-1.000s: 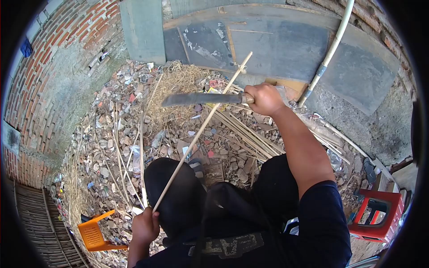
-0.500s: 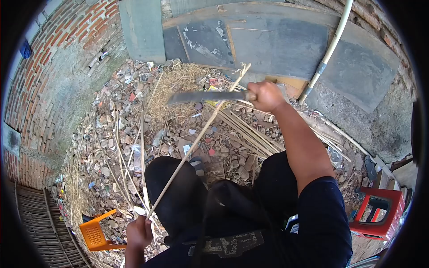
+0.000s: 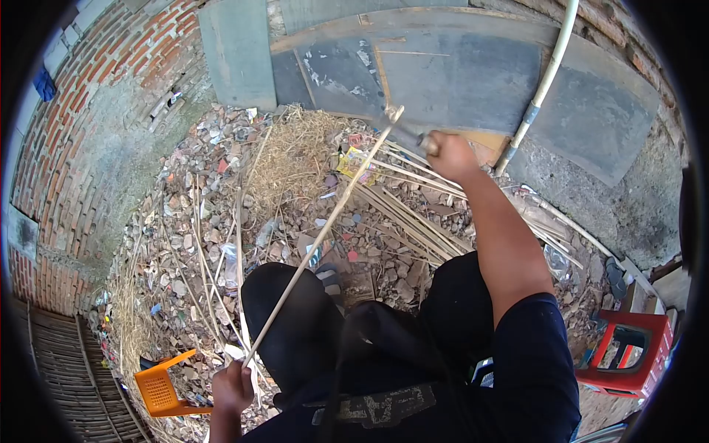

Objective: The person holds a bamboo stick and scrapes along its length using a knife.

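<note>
A long thin bamboo stick (image 3: 323,236) runs diagonally over my knee, its far end raised near the grey panels. My left hand (image 3: 233,387) is closed round its near end at the bottom left. In my right hand (image 3: 452,156) is the wooden handle of a machete (image 3: 410,136). The machete's blade is blurred by motion and meets or overlaps the stick close to its far end; whether they touch I cannot tell. Below my right hand, several split bamboo strips (image 3: 413,221) lie on the rubble.
Stony rubble (image 3: 177,251) covers the ground, with dry straw (image 3: 292,151) on it. An orange plastic chair (image 3: 161,387) stands at the lower left, a red stool (image 3: 628,354) at the right. A pale pole (image 3: 543,96) leans against the grey panels (image 3: 465,81).
My right hand has turned the machete from lying level across the stick to pointing up toward its far end. The stick has shifted slightly, and my left hand still holds it.
</note>
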Motion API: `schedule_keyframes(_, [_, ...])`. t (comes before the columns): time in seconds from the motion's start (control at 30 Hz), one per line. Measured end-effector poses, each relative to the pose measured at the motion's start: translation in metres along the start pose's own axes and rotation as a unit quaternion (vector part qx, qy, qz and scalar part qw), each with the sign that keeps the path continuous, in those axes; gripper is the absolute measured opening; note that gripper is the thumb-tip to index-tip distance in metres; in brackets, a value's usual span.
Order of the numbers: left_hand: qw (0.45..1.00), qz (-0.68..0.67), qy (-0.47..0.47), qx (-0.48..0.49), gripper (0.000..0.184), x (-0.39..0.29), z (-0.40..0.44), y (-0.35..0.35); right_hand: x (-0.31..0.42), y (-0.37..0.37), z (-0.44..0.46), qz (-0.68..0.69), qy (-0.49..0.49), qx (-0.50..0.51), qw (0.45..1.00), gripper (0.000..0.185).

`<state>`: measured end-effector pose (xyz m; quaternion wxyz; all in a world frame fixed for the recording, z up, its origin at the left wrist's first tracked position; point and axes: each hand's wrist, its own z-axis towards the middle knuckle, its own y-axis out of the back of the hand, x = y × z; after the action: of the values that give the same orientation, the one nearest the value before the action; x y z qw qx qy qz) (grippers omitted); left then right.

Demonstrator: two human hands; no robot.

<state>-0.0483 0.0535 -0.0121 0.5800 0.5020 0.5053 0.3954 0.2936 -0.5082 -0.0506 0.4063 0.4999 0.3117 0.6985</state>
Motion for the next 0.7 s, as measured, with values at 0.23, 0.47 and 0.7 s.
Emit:
schedule_keyframes(0.23, [0.999,-0.029,0.013,0.016,0.017,-0.002,0.001,-0.001,0.004,0.012,-0.006,-0.017,0.034,-0.024,0.999,0.026])
schedule_keyframes(0.47, [1.0,0.001,0.006,0.003,0.015,0.0,0.002,0.004,-0.016,-0.002,-0.001,0.024,-0.058,-0.038,0.997,0.029])
schedule_keyframes(0.7, [0.999,-0.008,0.01,0.03,0.014,-0.007,0.011,0.007,-0.011,0.007,-0.007,0.013,0.001,-0.048,0.999,0.032])
